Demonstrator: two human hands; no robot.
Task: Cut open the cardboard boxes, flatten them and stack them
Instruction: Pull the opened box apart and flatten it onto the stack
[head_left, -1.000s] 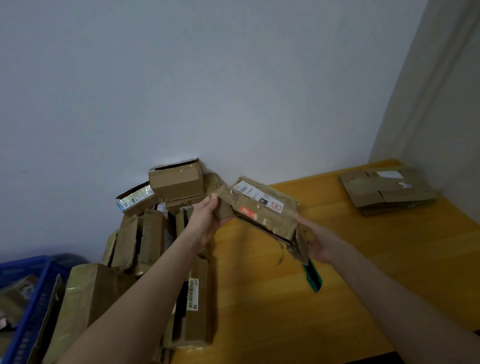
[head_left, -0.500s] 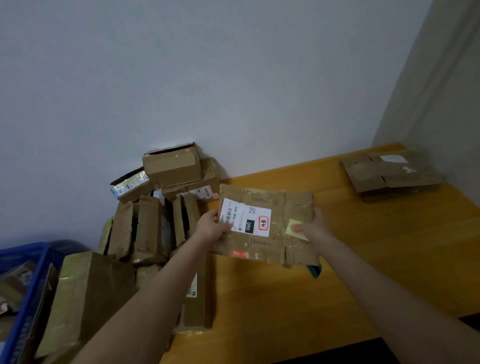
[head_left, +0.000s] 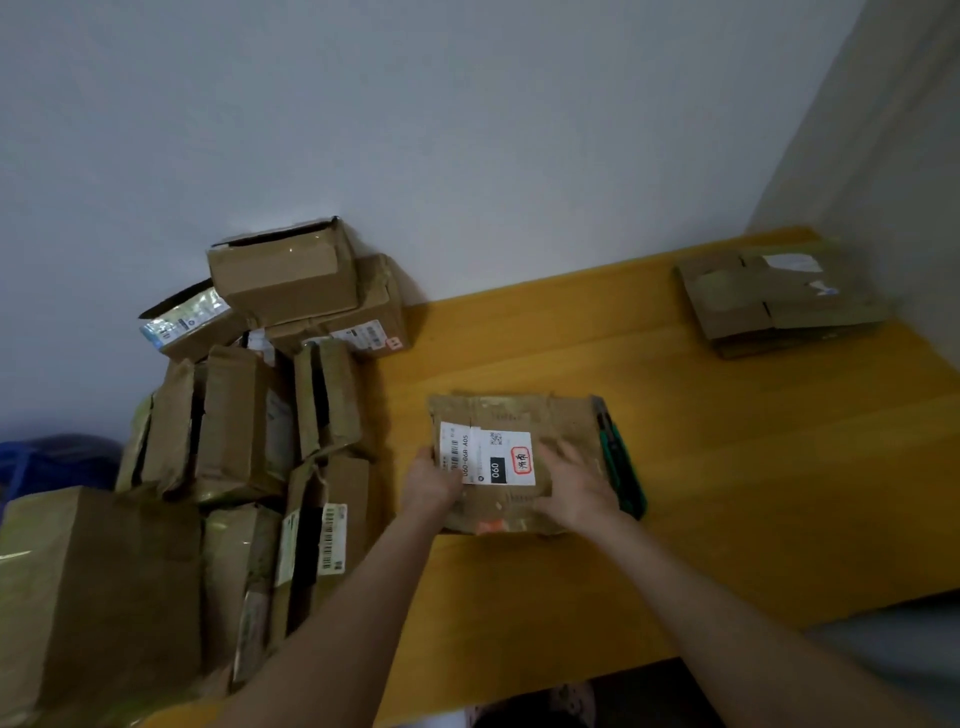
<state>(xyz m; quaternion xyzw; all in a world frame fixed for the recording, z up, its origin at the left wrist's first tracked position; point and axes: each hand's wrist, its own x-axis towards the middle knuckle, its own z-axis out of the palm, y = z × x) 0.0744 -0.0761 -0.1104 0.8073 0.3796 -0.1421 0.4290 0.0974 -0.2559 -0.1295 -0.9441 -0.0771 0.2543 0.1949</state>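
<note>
A flattened cardboard box with a white shipping label lies on the yellow wooden table. My left hand rests on its left edge, thumb on the label. My right hand presses flat on its right half with spread fingers. A green utility knife lies on the table along the box's right edge, untouched. A stack of flattened boxes sits at the far right corner of the table.
A pile of several taped, unflattened boxes fills the left end of the table against the wall. A blue crate shows behind it at the far left. Walls close the back and right sides.
The box was held up in the air and turned label-up; now it lies flat on the table, and both hands have come down with it and press on it.
</note>
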